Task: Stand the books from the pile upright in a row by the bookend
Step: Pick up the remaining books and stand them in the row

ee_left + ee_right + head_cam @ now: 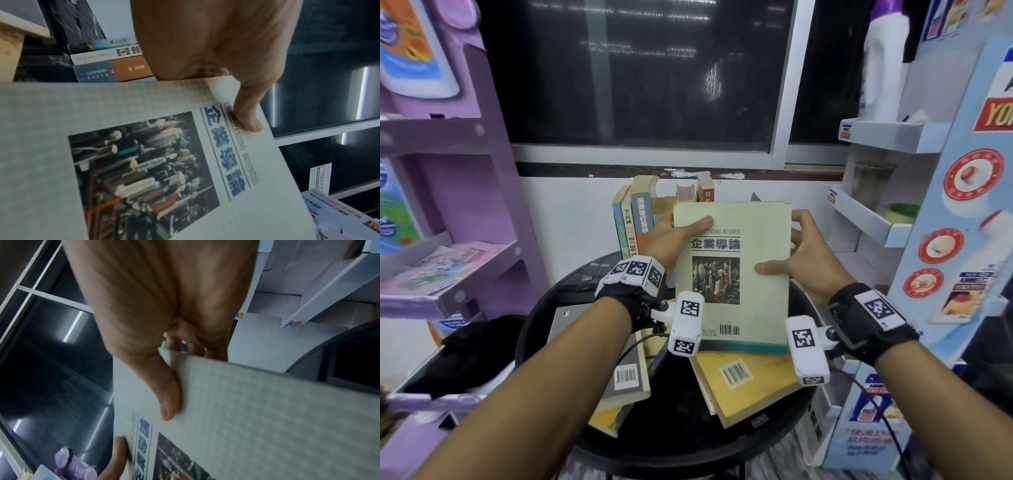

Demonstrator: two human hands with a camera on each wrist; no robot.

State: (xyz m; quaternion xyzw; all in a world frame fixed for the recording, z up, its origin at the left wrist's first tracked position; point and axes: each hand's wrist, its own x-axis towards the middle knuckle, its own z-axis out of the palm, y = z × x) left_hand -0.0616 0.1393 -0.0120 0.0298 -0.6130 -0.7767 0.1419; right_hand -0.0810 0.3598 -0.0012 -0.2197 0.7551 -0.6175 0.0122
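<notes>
A pale green business book (732, 274) with a city photo on its cover is lifted above the pile, cover toward me. My left hand (678, 233) grips its left edge, thumb across the cover by the title (246, 116). My right hand (791, 253) grips the right edge, thumb on the cover (168, 395) and fingers behind. Three books (633, 219) stand upright at the back left of the round black table (544, 308); two small ones (697, 192) stand to their right, partly hidden by the held book. A yellow book (750, 383) and a grey book (626, 373) lie in the pile below.
A purple shelf unit (448, 212) stands at the left. White and blue display shelves (893, 219) stand at the right. A dark window (640, 75) and white wall lie behind the table. A black bag (465, 349) lies at the lower left.
</notes>
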